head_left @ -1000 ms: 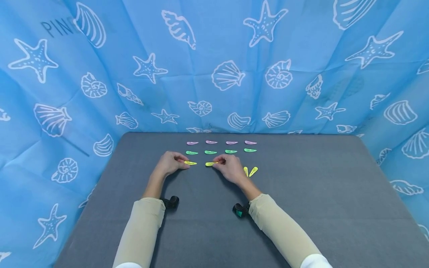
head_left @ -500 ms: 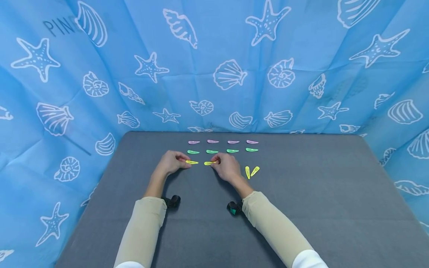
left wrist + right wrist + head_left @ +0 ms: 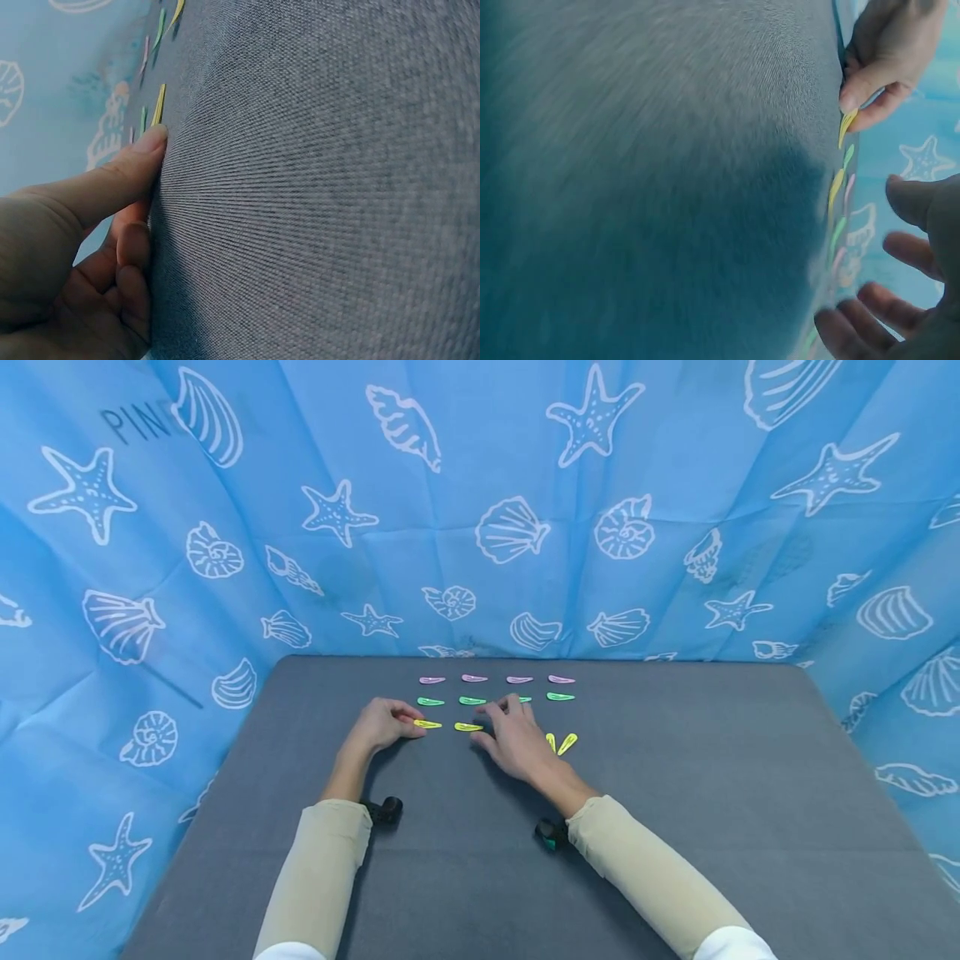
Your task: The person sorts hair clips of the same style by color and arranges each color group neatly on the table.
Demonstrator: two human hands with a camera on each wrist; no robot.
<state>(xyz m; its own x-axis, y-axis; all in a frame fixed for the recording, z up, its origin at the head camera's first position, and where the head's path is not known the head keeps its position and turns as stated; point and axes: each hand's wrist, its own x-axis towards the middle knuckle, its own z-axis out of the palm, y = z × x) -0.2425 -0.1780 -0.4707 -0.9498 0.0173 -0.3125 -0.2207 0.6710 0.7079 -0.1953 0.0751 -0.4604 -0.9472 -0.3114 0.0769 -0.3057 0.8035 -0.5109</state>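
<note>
In the head view my left hand pinches the wide end of a yellow snap hair clip at the tabletop. The left wrist view shows the thumb against that clip. A second yellow hair clip lies just to its right, in line with it. Beside this one is my right hand, fingers spread and holding nothing; it partly covers a green clip. Two more yellow clips, one upright and one slanted, lie to the right of that hand.
Behind the hands runs a row of green hair clips, and farther back a row of pink ones. They lie on a grey cloth-covered table. A blue shell-print curtain rises behind the table's back edge.
The right hand has let go of the second yellow clip after shifting it slightly left, and its fingers have spread and moved off to the right. The left hand stays on its clip.
</note>
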